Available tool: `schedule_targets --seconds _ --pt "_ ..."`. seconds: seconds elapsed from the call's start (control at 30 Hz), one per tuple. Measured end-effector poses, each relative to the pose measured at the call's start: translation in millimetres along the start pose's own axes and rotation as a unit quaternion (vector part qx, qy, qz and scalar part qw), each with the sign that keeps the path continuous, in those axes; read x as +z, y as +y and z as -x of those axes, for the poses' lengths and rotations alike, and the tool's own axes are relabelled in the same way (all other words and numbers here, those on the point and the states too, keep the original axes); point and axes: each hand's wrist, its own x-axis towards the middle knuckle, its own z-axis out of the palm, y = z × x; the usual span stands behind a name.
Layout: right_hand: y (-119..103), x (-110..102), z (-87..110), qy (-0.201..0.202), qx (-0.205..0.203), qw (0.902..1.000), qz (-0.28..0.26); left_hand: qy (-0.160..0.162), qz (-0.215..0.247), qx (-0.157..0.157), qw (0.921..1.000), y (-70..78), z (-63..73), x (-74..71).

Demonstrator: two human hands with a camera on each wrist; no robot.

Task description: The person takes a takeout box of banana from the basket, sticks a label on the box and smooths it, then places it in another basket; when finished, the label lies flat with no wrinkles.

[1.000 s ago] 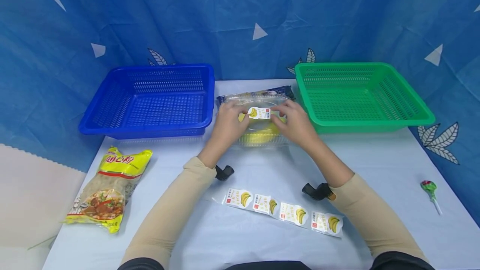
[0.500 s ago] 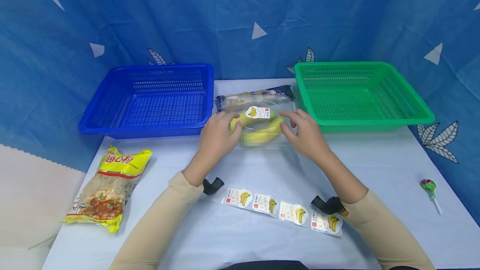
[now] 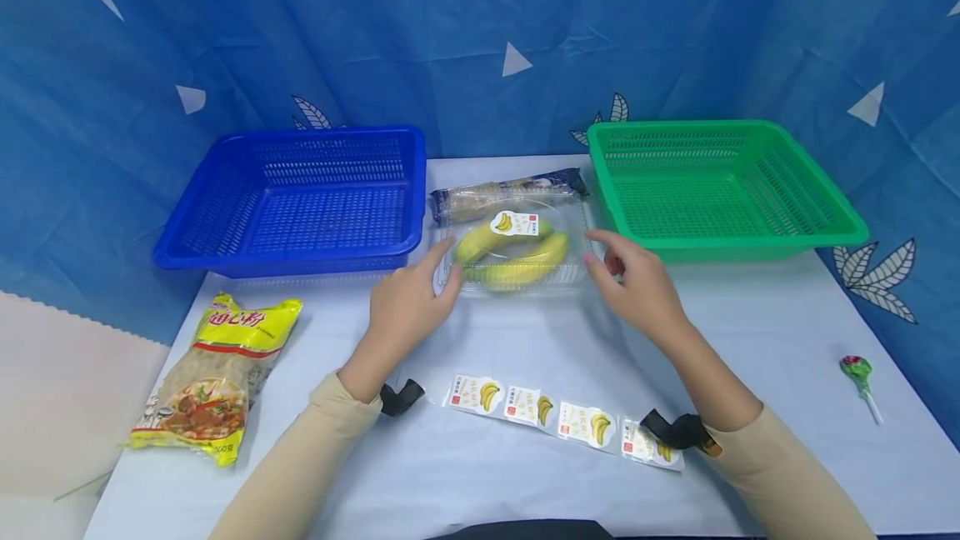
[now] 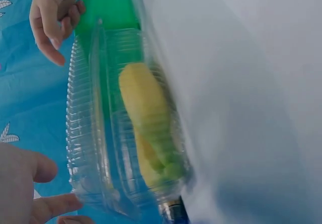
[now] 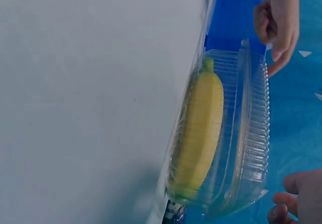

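A clear plastic clamshell box with two yellow bananas inside sits at the back middle of the table. On its lid lies a white sticker with a banana picture. My left hand is at the box's left side, thumb and forefinger spread around the near corner; whether they touch it I cannot tell. At the right side my right hand stands just off the box, forefinger and thumb apart, the other fingers loosely curled. Neither hand grips anything. Both wrist views show the box side-on.
Behind the box lies a dark-ended packet. A blue basket stands left, a green basket right. A noodle bag lies front left, a lollipop far right. A strip of banana stickers lies in front.
Both hands have left the sticker on the lid and moved apart and back toward me, to the two sides of the box. The sticker stays on the lid.
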Motion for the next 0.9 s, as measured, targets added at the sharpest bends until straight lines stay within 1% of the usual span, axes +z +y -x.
schedule_targets --seconds 0.07,0.2,0.37,0.6,0.7,0.9 --pt "3.0 -4.3 3.6 0.007 0.014 0.9998 -0.013 -0.029 -0.004 -0.013 0.9995 -2.4 1.0 2.4" --pt "12.4 -15.7 9.4 0.030 0.036 0.9981 -0.040 -0.062 -0.002 -0.026 0.9978 -4.7 1.0 7.0" --pt "29.5 -33.2 13.3 0.058 0.080 0.9933 -0.060 -0.074 0.023 -0.035 0.9964 -5.7 -1.2 12.9" --pt "59.1 -58.4 19.1 0.084 0.156 0.9830 -0.046 -0.088 0.048 -0.051 0.9937 -7.8 -6.6 18.5" --pt "72.1 -68.1 20.9 0.095 0.196 0.9752 -0.038 -0.087 0.057 -0.053 0.9932 -7.9 -9.2 21.1" --pt "95.0 -84.7 22.4 0.115 0.288 0.9497 -0.046 -0.084 0.075 -0.054 0.9922 -8.0 -14.5 25.2"
